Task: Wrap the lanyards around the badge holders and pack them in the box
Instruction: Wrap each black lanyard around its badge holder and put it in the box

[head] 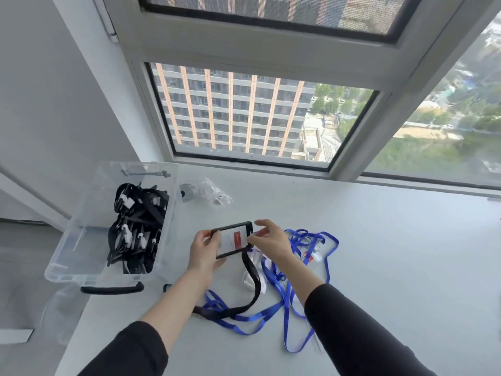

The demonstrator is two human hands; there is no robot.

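left hand (206, 251): grips the left end of the badge holder (233, 240), fingers curled round its edge
right hand (268, 238): pinches the holder's right end, thumb on the edge, index finger raised above it
badge holder: black frame, white and red card inside, held flat above the surface (379, 253), between both hands
black lanyard (253, 283): hangs from the holder's right end, curves down onto the surface, unwrapped
box (67, 240): clear plastic, open, left of the hands, at the surface edge
wrapped black badges (138, 226): piled inside the box
blue lanyards (298, 270): loose tangle on the surface under and right of the hands
plastic bag (214, 191): crumpled, clear, behind the box corner
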